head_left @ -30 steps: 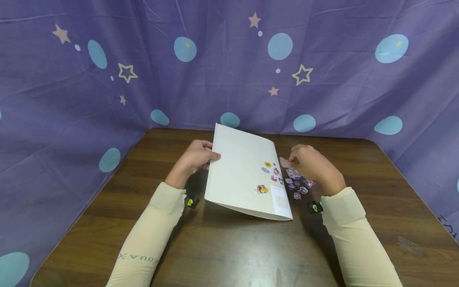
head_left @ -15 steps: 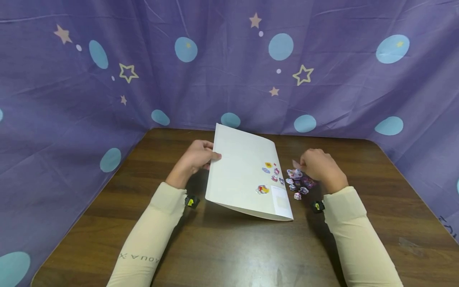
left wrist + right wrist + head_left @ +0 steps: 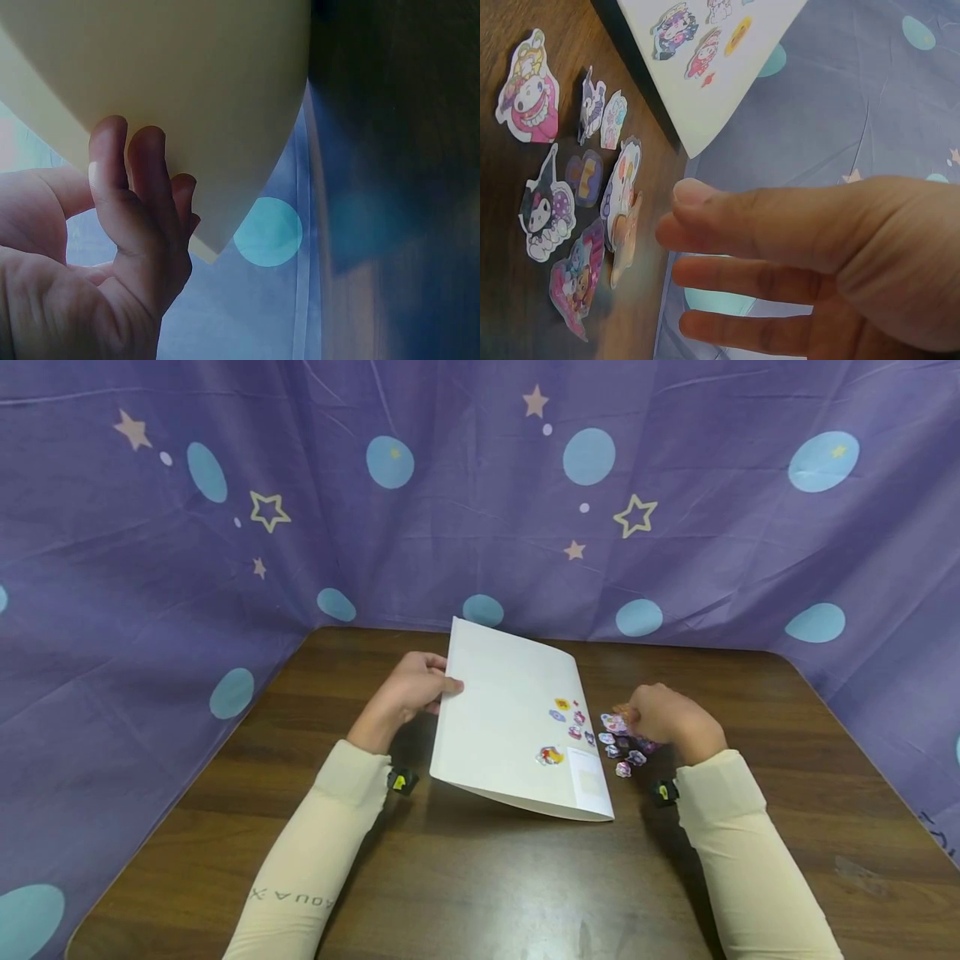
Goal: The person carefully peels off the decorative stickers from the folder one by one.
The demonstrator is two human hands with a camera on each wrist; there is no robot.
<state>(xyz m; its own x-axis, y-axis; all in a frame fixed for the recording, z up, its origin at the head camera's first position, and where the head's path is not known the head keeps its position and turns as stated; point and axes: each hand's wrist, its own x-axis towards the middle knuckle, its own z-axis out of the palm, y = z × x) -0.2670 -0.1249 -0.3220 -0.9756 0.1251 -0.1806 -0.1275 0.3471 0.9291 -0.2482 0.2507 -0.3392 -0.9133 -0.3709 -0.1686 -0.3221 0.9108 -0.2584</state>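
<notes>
My left hand (image 3: 411, 689) grips the left edge of a white folded board (image 3: 510, 710), thumb on top; the left wrist view shows the fingers (image 3: 156, 172) against its underside. The board is tilted, its left side raised, with several small stickers (image 3: 550, 756) and a pale label (image 3: 588, 781) at its right side. Right of it, my right hand (image 3: 671, 718) is over a group of loose cut-out stickers (image 3: 623, 769). In the right wrist view its thumb and forefinger touch, with nothing visible between them, beside an orange-brown sticker (image 3: 626, 240) overlapping a larger one (image 3: 620, 191).
The brown wooden table (image 3: 480, 893) carries the board and the stickers. A small clear scrap (image 3: 858, 870) lies at its right side. Behind the table hangs a purple curtain (image 3: 465, 510) with stars and blue dots.
My right hand has moved right and a little nearer. The pale piece it pinched is out of its fingers, and an orange-brown sticker shows on the group. My left hand and the board stay put.
</notes>
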